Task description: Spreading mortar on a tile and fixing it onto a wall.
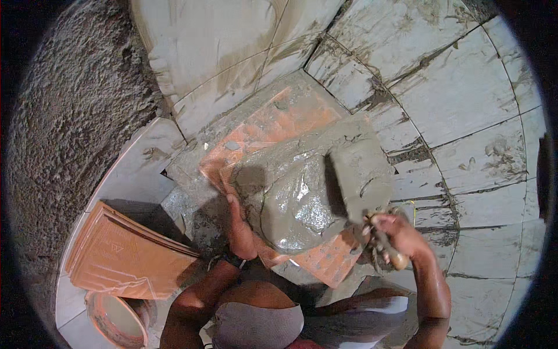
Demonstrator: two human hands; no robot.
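Note:
An orange tile [336, 260], ribbed on its upturned back, lies in front of me with a thick, wet layer of grey mortar [302, 198] over most of it. At its left edge, my left hand [240, 228] grips the rim with the thumb side up; the other fingers are hidden. My right hand [397, 235] is closed round the wooden handle of a trowel [363, 174]. Its broad blade, coated in mortar, is over the right part of the mortar layer. Another ribbed orange tile surface [273, 125], smeared with mortar, shows just beyond.
Stacked orange tiles [131, 253] lean at the lower left, beside a round orange-rimmed bucket [119, 320]. Mortar-stained pale tiles [465, 110] spread across the right. Pale tiles [215, 41] cover the far side, next to a rough grey wall [81, 116]. My knees are close below.

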